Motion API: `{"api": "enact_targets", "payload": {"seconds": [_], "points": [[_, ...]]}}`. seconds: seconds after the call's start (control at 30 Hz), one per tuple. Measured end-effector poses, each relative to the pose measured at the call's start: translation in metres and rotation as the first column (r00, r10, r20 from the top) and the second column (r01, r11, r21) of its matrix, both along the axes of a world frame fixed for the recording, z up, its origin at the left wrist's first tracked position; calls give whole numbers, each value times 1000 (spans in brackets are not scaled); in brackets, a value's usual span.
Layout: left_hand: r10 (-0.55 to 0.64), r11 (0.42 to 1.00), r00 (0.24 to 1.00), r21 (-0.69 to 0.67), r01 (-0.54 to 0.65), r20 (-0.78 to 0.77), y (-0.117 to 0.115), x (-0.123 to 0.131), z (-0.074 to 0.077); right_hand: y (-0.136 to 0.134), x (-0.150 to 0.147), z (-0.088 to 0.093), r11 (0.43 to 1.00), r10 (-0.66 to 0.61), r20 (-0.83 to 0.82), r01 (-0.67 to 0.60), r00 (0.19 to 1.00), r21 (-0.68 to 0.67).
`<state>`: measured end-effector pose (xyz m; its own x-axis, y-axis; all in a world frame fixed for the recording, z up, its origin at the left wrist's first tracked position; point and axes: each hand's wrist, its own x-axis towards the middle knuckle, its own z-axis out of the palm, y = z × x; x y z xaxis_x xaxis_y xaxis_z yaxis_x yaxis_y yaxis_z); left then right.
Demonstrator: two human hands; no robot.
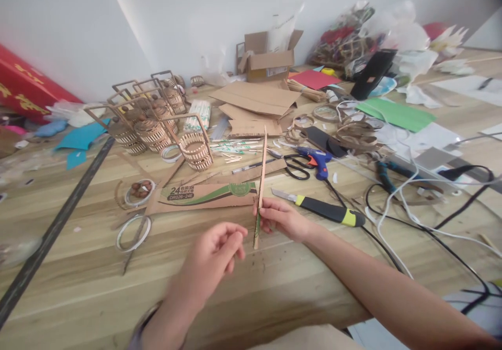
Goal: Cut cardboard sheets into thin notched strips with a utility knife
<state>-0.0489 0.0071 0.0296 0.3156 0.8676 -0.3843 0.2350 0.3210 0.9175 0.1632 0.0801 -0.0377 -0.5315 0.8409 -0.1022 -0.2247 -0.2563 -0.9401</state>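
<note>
A narrow cardboard strip (263, 167) stands nearly upright in the view, pinched between the thumb and fingers of my right hand (282, 219). Just left of its lower end is my left hand (219, 248), with fingers curled and thumb against them; whether it holds anything small is hidden. Behind the hands lies a flat cardboard piece (212, 195) with green print. A box cutter (329, 210) with its blade out rests right of my right hand. Beyond it are a blue glue gun (318, 161) and black-handled scissors (297, 168).
Several small slatted baskets (195, 151) with tall handles stand at the back left. White rings (134, 233) lie at the left, near a long dark bar (58, 224). Cables (403, 209) cross the right side. An open carton (270, 59) and flat cardboard (257, 98) are at the back.
</note>
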Motion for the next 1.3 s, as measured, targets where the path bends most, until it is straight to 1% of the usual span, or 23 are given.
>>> {"api": "enact_targets", "payload": {"seconds": [0.03, 0.1, 0.17, 0.2, 0.27, 0.37, 0.43, 0.47, 0.53, 0.6, 0.67, 0.73, 0.83, 0.87, 0.93, 1.0, 1.07, 1.2, 1.3], "points": [[-2, 1000, 999, -27, 3, 35, 12, 8, -6, -1, 0, 1, 1000, 12, -15, -12, 1000, -8], [-10, 995, 989, -100, 24, 147, 33, 19, -24, -3, 0, 4, 999, 36, -35, -37, 999, -14], [4, 986, 963, -164, 42, 270, 43, 24, -38, -3, 1, 6, 998, 58, -42, -58, 997, -5], [21, 981, 948, -188, 41, 318, 45, 25, -43, -4, 1, 7, 998, 68, -43, -67, 997, 2], [44, 973, 923, -227, 47, 381, 44, 24, -46, -4, 1, 9, 996, 91, -37, -90, 995, 19], [20, 964, 910, -249, 92, 414, 41, 21, -45, -6, 1, 9, 990, 136, -19, -135, 990, 34], [7, 963, 908, -249, 107, 418, 40, 20, -44, -7, -1, 9, 989, 143, 2, -143, 990, 34], [20, 963, 907, -250, 95, 421, 40, 19, -44, -8, -2, 8, 992, 123, 32, -124, 992, 34], [77, 966, 903, -255, 37, 422, 41, 17, -44, -11, -5, 8, 997, 24, 149, -34, 989, 63], [138, 971, 901, -236, -41, 411, 42, 16, -44, -14, -9, 9, 992, -71, 281, 39, 957, 117], [172, 975, 904, -199, -99, 391, 43, 15, -45, -19, -12, 10, 988, -96, 363, 44, 927, 147], [193, 976, 912, -163, -142, 362, 44, 15, -45, -24, -14, 12, 987, -106, 411, 45, 905, 154], [225, 973, 927, -116, -198, 299, 44, 17, -45, -28, -15, 15, 981, -169, 474, 101, 864, 165], [231, 972, 933, -99, -212, 276, 43, 17, -45, -29, -15, 15, 983, -166, 487, 104, 857, 152], [237, 971, 940, -80, -224, 245, 43, 18, -46, -29, -16, 16, 993, -117, 495, 83, 861, 89], [237, 971, 943, -83, -223, 233, 42, 19, -47, -29, -17, 17, 998, -58, 485, 59, 873, 12], [237, 971, 945, -89, -222, 225, 41, 20, -48, -28, -18, 17, 998, -28, 479, 55, 878, -43], [236, 971, 952, -76, -226, 193, 39, 20, -51, -28, -20, 17, 992, -22, 504, 82, 863, -97], [230, 973, 959, -58, -224, 167, 38, 21, -53, -28, -21, 17, 990, -15, 525, 86, 851, -111]]}}
